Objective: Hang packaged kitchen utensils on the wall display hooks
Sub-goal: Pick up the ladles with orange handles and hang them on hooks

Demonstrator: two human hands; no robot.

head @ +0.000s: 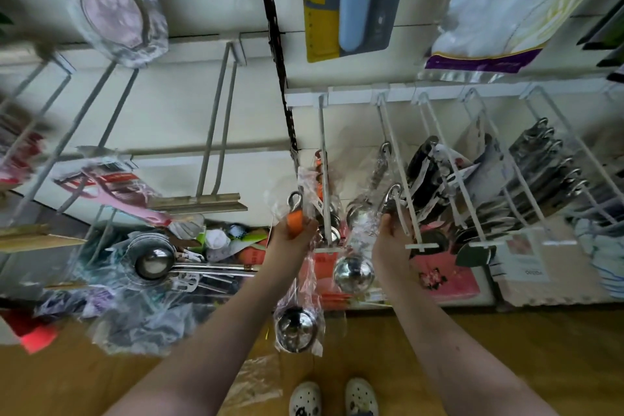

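Wall: I log a cream slat panel carrying a row of white wire hooks. Floor: wood boards.
Left hand: clamped round the orange handle of a bagged ladle, just left of one hook.
Right hand: wrapped round the handle of a second bagged ladle, at the next hook.
Low left: a heap of packaged utensils.

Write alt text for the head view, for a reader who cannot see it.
A person's left hand grips the orange handle of a plastic-wrapped steel ladle, and the right hand holds a second wrapped ladle up beside a white wire hook on the wall display. More packaged utensils hang from the same white rail, above a wooden floor.
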